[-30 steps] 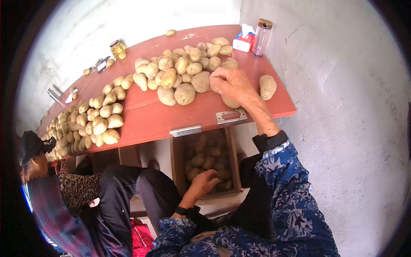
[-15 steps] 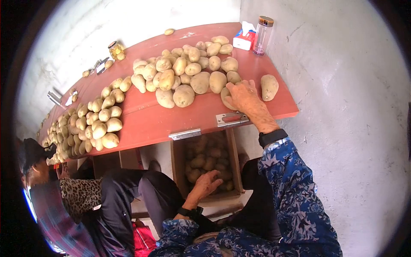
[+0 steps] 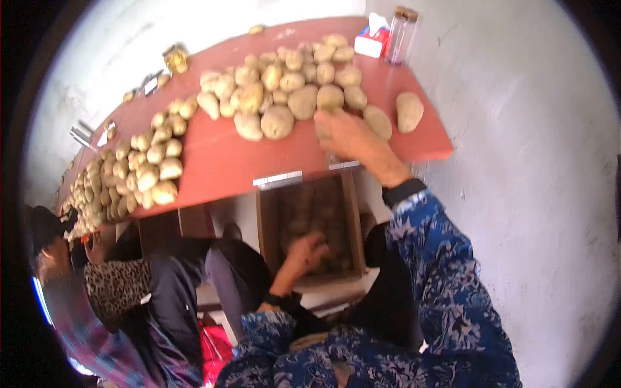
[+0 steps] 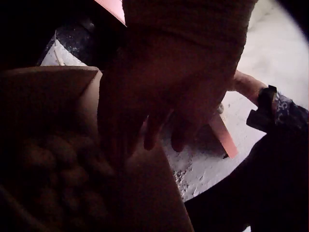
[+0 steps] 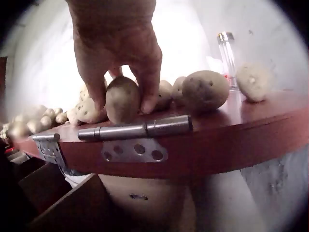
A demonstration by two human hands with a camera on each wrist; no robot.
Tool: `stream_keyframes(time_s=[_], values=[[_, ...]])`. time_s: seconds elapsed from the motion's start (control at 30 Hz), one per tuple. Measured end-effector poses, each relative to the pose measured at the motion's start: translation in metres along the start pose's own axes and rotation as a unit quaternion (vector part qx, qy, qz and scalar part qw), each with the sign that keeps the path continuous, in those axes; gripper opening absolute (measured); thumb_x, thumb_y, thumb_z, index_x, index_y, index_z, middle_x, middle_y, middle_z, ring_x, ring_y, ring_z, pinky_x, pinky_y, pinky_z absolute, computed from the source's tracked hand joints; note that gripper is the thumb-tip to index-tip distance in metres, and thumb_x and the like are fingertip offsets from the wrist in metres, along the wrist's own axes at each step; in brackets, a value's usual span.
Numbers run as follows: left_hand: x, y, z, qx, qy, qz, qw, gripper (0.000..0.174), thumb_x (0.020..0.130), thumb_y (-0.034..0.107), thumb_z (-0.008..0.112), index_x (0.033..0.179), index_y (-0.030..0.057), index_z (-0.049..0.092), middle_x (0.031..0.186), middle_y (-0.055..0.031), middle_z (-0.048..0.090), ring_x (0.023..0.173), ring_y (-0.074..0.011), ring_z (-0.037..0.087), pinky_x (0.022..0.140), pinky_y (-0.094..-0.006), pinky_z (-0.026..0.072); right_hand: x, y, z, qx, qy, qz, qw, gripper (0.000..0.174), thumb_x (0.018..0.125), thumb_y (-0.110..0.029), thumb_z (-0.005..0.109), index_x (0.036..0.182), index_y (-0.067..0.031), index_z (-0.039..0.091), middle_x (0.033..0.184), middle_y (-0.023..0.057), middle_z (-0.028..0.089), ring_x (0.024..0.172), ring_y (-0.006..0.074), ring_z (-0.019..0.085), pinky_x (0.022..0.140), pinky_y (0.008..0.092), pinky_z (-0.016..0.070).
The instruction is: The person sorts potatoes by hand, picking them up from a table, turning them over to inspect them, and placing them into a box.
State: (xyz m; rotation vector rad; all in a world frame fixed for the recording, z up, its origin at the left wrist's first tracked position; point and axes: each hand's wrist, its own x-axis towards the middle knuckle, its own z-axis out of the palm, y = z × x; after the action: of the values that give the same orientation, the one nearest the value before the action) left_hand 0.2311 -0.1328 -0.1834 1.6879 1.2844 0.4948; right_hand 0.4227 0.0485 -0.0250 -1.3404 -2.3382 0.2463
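- Nearest me is the wearer's blue floral sleeve [image 3: 446, 284], soft printed cloth.
- The left hand [image 3: 303, 255] hangs over the box with fingers loose, seemingly holding nothing; it's smeared by blur, and nearly black in its own wrist view.
- That box [image 3: 353, 226] has straight, flat walls under the table edge; the rounded potatoes inside are hard to make out in the gloom.
- To the left sits another person [image 3: 110, 343] in plaid and leopard print, partly swallowed by the view's dark rim.
- At the table edge the right hand [image 3: 349, 139] pinches one egg-shaped potato [image 5: 122, 100] narrowly between thumb and fingers. From above the hand covers most of it; whether its underside touches the wood, I cannot tell.
- Just in front of it is a metal hinge [image 5: 137, 130], a round barrel over a plate with holes.
- The table [image 3: 213, 155] is red, smooth and slightly shiny.
- Just past the hand lies an oval potato [image 3: 377, 123], with a longer potato [image 3: 409, 112] nearer the wall.
- Beyond, a heap of potatoes [image 3: 278, 84], dull-skinned; the left spread [image 3: 129, 171] blurs into the distance.
- Farthest back: a tissue box [image 3: 370, 44], a clear bottle [image 3: 402, 35], a blurred yellowish jar [image 3: 175, 59], and rough grey wall [image 3: 517, 129].
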Motion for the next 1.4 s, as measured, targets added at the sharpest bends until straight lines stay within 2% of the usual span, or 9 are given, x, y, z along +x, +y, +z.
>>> stream_keyframes(time_s=[0.13, 0.2, 0.43, 0.67, 0.77, 0.93, 1.03, 1.1, 1.4], values=[[-0.009, -0.010, -0.025, -0.033, 0.087, -0.062, 0.994, 0.035, 0.081, 0.023, 0.061, 0.108, 0.0008, 0.059, 0.097, -0.0201, 0.064, 0.095, -0.0312, 0.062, 0.079, -0.0374, 0.0473, 0.007, 0.001, 0.004, 0.029, -0.027, 0.006, 0.999, 0.037, 0.073, -0.017, 0.063, 0.109, -0.0086, 0.055, 0.098, 0.0190, 0.062, 0.093, 0.0377, 0.058, 0.080, 0.0444, 0.0478], [-0.010, -0.025, -0.033, -0.075, 0.190, -0.023, 0.979, 0.033, 0.087, 0.019, 0.059, 0.112, -0.0026, 0.057, 0.095, -0.0071, 0.063, 0.083, -0.0171, 0.060, 0.073, -0.0291, 0.0486, 0.004, -0.010, -0.013, 0.064, -0.042, 0.009, 0.997, 0.036, 0.073, -0.017, 0.063, 0.107, -0.0085, 0.056, 0.096, 0.0177, 0.063, 0.093, 0.0364, 0.059, 0.080, 0.0426, 0.0478], [-0.020, -0.011, -0.035, -0.311, 0.198, -0.124, 0.921, 0.032, 0.089, 0.023, 0.056, 0.113, 0.0012, 0.057, 0.090, -0.0037, 0.060, 0.080, -0.0130, 0.059, 0.069, -0.0259, 0.0474, -0.020, -0.040, -0.048, 0.176, -0.312, -0.047, 0.932, 0.045, 0.077, -0.025, 0.062, 0.118, -0.0068, 0.054, 0.096, 0.0105, 0.064, 0.087, 0.0200, 0.059, 0.078, 0.0316, 0.0473], [-0.017, -0.013, -0.010, -0.281, 0.071, -0.157, 0.944, 0.035, 0.085, 0.025, 0.059, 0.109, -0.0009, 0.060, 0.093, -0.0060, 0.062, 0.082, -0.0152, 0.058, 0.071, -0.0292, 0.0477, -0.027, -0.029, -0.059, 0.271, -0.131, 0.089, 0.949, 0.031, 0.084, -0.021, 0.059, 0.111, -0.0059, 0.061, 0.094, 0.0070, 0.067, 0.088, 0.0132, 0.061, 0.078, 0.0275, 0.0483], [-0.015, -0.006, -0.002, -0.167, 0.012, -0.132, 0.977, 0.034, 0.084, 0.024, 0.059, 0.108, -0.0013, 0.060, 0.094, -0.0069, 0.062, 0.084, -0.0174, 0.059, 0.073, -0.0314, 0.0482, -0.016, 0.008, -0.050, 0.145, -0.004, 0.013, 0.989, 0.027, 0.082, -0.019, 0.061, 0.106, -0.0058, 0.064, 0.093, 0.0067, 0.068, 0.090, 0.0132, 0.062, 0.079, 0.0282, 0.0483], [-0.025, -0.009, 0.027, -0.027, -0.064, -0.030, 0.997, 0.040, 0.081, 0.034, 0.063, 0.108, 0.0041, 0.060, 0.100, -0.0153, 0.063, 0.093, -0.0274, 0.061, 0.079, -0.0359, 0.0472, -0.009, 0.058, -0.059, 0.278, 0.227, 0.133, 0.924, 0.031, 0.080, -0.018, 0.064, 0.108, -0.0055, 0.063, 0.091, 0.0053, 0.066, 0.082, 0.0120, 0.060, 0.069, 0.0274, 0.0494], [-0.037, -0.008, 0.056, 0.177, -0.245, 0.081, 0.950, 0.057, 0.076, 0.049, 0.066, 0.112, 0.0055, 0.057, 0.100, -0.0225, 0.062, 0.094, -0.0320, 0.062, 0.073, -0.0457, 0.0477, -0.013, 0.082, -0.063, 0.244, 0.232, 0.247, 0.909, 0.034, 0.076, -0.027, 0.065, 0.104, -0.0090, 0.065, 0.096, 0.0104, 0.068, 0.092, 0.0246, 0.064, 0.083, 0.0337, 0.0483], [-0.043, 0.014, 0.065, 0.311, -0.281, 0.029, 0.907, 0.067, 0.071, 0.057, 0.066, 0.114, 0.0085, 0.054, 0.097, -0.0227, 0.062, 0.093, -0.0369, 0.060, 0.076, -0.0489, 0.0465, -0.015, 0.094, -0.064, 0.218, 0.219, 0.227, 0.924, 0.035, 0.075, -0.028, 0.066, 0.106, -0.0106, 0.065, 0.099, 0.0102, 0.068, 0.097, 0.0251, 0.063, 0.086, 0.0364, 0.0473], [-0.028, 0.003, 0.078, 0.322, -0.213, 0.042, 0.922, 0.021, 0.079, 0.021, 0.053, 0.088, 0.0054, 0.064, 0.081, -0.0184, 0.066, 0.080, -0.0364, 0.064, 0.067, -0.0453, 0.0515, -0.031, 0.081, -0.054, 0.047, 0.089, 0.245, 0.964, 0.034, 0.077, -0.024, 0.062, 0.107, -0.0077, 0.062, 0.109, 0.0179, 0.061, 0.106, 0.0334, 0.056, 0.087, 0.0418, 0.0459]])
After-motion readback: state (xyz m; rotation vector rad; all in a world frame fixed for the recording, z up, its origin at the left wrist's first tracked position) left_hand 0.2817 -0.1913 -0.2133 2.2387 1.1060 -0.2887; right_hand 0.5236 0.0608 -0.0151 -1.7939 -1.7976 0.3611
